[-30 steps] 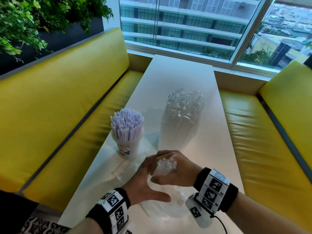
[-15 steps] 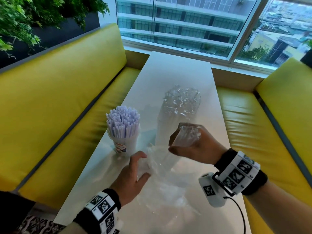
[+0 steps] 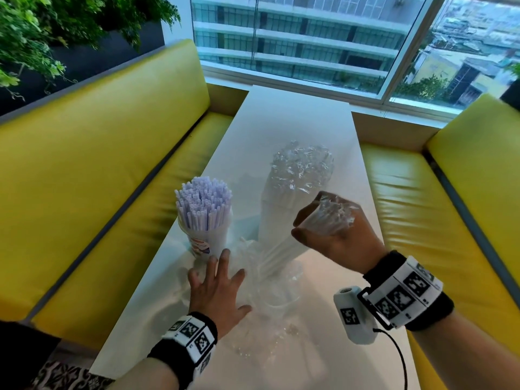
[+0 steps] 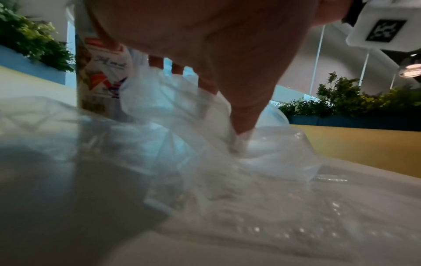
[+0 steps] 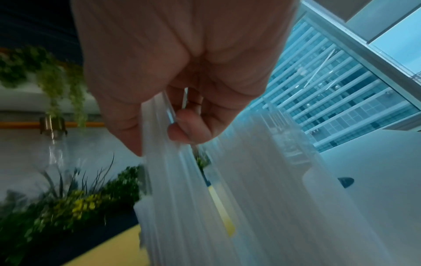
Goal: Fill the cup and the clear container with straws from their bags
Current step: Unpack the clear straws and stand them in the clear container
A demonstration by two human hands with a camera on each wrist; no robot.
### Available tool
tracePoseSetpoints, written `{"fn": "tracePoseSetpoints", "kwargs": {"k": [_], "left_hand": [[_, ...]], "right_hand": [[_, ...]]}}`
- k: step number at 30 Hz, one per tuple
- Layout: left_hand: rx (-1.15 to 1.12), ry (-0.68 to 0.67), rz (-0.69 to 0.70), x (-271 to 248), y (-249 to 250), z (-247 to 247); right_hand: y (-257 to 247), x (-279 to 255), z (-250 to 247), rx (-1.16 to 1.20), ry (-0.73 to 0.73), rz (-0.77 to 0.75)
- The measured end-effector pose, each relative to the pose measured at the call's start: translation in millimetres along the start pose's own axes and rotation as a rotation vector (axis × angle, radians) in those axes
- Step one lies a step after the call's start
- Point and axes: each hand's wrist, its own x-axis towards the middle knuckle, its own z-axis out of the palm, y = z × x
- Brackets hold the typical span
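In the head view, the right hand (image 3: 334, 235) at centre right grips a bundle of wrapped straws (image 3: 327, 218), their lower ends in the clear bag (image 3: 270, 294) on the white table (image 3: 295, 122). The left hand (image 3: 218, 288), fingers spread flat, presses that bag at lower centre, just below the straw-filled cup (image 3: 206, 220). The clear container (image 3: 298, 187) stands behind, full.

The left wrist view shows fingers (image 4: 241, 111) pushing into crumpled plastic beside the cup (image 4: 102, 75).

The right wrist view, blurred, shows fingers (image 5: 189, 129) apparently curled round the straws (image 5: 182, 198).

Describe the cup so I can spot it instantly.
On the long white table between the yellow benches, look at its left edge, just beyond the left hand. The white printed paper cup stands upright, alone packed with pale lilac straws.
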Motion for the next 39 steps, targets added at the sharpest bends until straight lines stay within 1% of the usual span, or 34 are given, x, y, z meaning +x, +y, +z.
{"fn": "tracePoseSetpoints", "kwargs": {"k": [2, 3, 5, 6, 9, 10, 12, 13, 16, 17, 20, 24, 27, 29, 33, 36, 37, 39], "left_hand": [[0.03, 0.048, 0.026, -2, 5, 0], [0.033, 0.043, 0.032, -3, 7, -1], [0.022, 0.094, 0.097, -4, 9, 2], [0.005, 0.097, 0.126, -4, 10, 4], [-0.035, 0.063, 0.228, -5, 10, 12], [-0.024, 0.043, 0.24, -5, 10, 15], [-0.021, 0.006, 0.206, -8, 8, 22], [-0.024, -0.036, 0.193, -8, 7, 25], [0.061, -0.191, 0.22, -7, 8, 33], [0.103, -0.217, 0.229, -7, 9, 32], [0.167, -0.249, 0.213, -5, 17, 32], [0.163, -0.317, 0.183, 1, 17, 26], [0.099, -0.292, 0.172, 3, 16, 22], [0.072, -0.27, 0.173, 2, 17, 19], [0.136, -0.216, 0.217, -4, 16, 17], [0.165, -0.172, 0.24, -9, 16, 16], [0.175, -0.17, 0.238, -11, 15, 16], [0.2, -0.195, 0.243, -13, 13, 16]], "right_hand": [[4, -8, 12, -0.027, -0.066, -0.002], [8, -11, 18, -0.029, -0.096, 0.01], [16, -17, 26, -0.04, -0.13, 0.016], [20, -19, 29, -0.049, -0.137, 0.015], [29, -23, 35, -0.048, -0.167, 0.041], [31, -23, 36, -0.057, -0.178, 0.037], [31, -24, 35, -0.069, -0.194, 0.038], [28, -22, 33, -0.062, -0.193, 0.05], [15, -9, 15, -0.052, -0.157, 0.029], [8, -2, 6, -0.033, -0.127, 0.014], [-19, 21, -30, 0.08, -0.04, 0.011], [-41, 53, -75, 0.04, -0.003, 0.052], [-49, 75, -87, -0.079, -0.031, 0.048], [-56, 86, -92, -0.098, -0.048, 0.04], [-71, 102, -100, -0.143, -0.15, -0.036], [-74, 108, -103, -0.168, -0.197, -0.031], [-73, 109, -105, -0.194, -0.204, -0.023], [-72, 109, -107, -0.231, -0.263, 0.032]]}}
